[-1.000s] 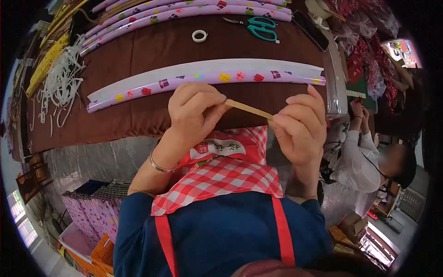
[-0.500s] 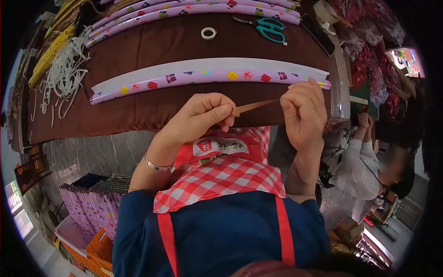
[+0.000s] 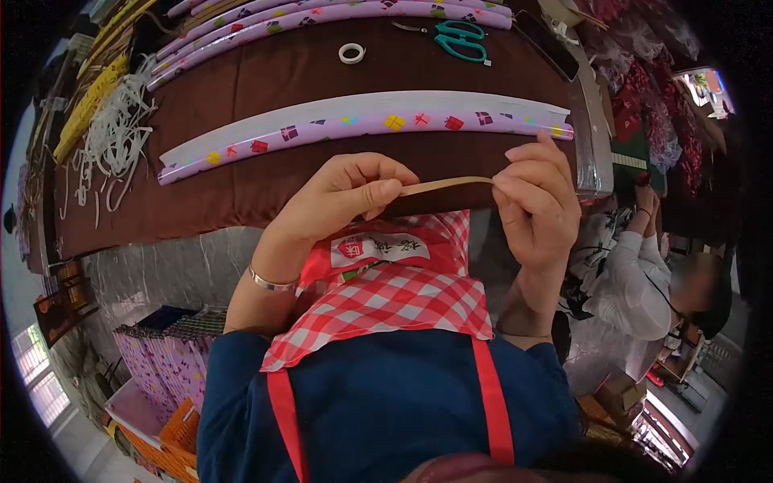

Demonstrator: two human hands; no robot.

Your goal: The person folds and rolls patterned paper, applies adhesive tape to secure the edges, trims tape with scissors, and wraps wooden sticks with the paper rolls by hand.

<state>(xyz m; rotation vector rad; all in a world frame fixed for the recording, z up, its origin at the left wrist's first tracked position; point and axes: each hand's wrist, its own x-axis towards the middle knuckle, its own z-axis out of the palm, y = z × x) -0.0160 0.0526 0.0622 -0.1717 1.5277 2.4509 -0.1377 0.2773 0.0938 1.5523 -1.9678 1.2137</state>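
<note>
A narrow tan strip (image 3: 447,184) is stretched between my two hands, bowed slightly upward. My left hand (image 3: 350,193) pinches its left end between thumb and fingers. The strip's right end is in the fingertips of my right hand (image 3: 535,201), whose other fingers are curled loosely. Just beyond the hands, a partly rolled lilac sheet with coloured gift prints (image 3: 366,126) lies across the brown cloth, its white inner side showing along the far edge.
Farther back on the brown cloth (image 3: 266,88) are a white tape roll (image 3: 351,53), teal-handled scissors (image 3: 461,42), a phone (image 3: 547,48) and lilac rolls (image 3: 322,14). White strips (image 3: 113,133) hang at left. A person in white (image 3: 636,282) is at right.
The strip has turned from slanting down rightward, through a twisted, raised position, to a gentle arch. My left hand has shifted slightly, and both hands still hold the strip.
</note>
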